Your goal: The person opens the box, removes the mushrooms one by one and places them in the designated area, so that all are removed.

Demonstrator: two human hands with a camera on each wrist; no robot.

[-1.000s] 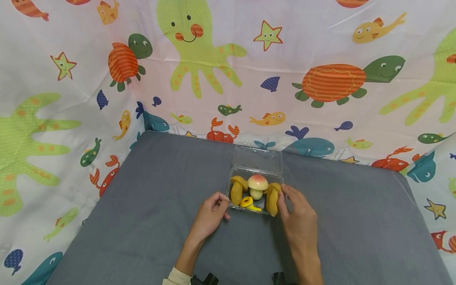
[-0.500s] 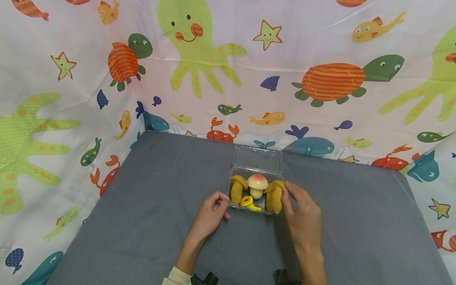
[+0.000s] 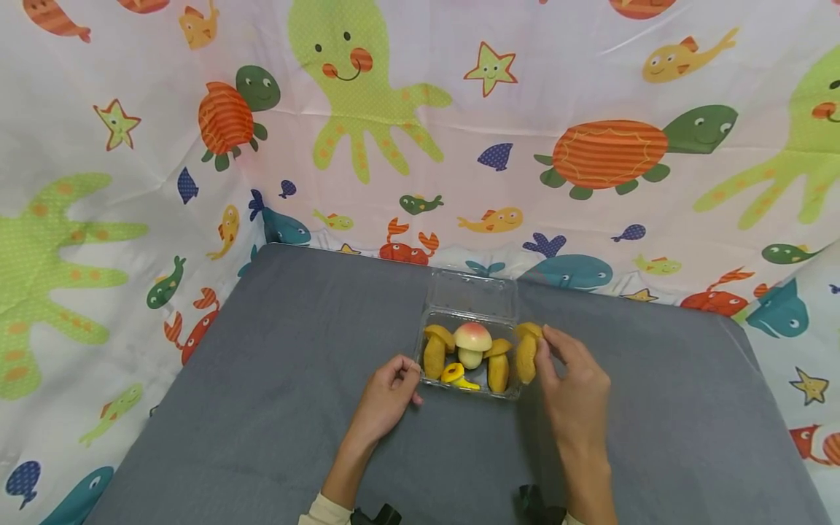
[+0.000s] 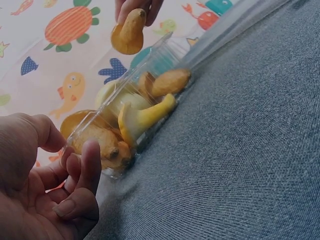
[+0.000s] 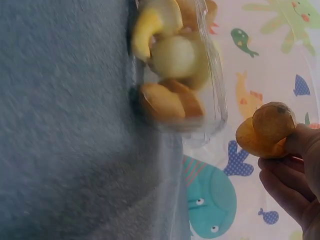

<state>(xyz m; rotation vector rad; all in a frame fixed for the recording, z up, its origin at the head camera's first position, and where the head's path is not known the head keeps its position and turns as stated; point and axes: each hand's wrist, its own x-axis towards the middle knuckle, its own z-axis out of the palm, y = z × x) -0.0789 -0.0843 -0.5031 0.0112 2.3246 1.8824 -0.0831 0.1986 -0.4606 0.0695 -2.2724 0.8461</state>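
A clear plastic clamshell box lies with its lid folded back. My left hand pinches its near left corner, thumb and index finger at the rim in the left wrist view. In my right hand a brown toy mushroom is held by its cap, raised just right of the box, stem downward. Inside the box are two similar brown mushrooms, one at the left and one at the right. Between them sits a pale mushroom with a red-topped cap, and in front of it a small yellow mushroom.
Grey cloth covers the table under the box. A white curtain printed with sea animals stands along the back and sides, close behind the lid.
My right hand has lifted a brown mushroom up and to the right, out of the box, uncovering another brown mushroom at the box's right side. My left hand stays at the corner.
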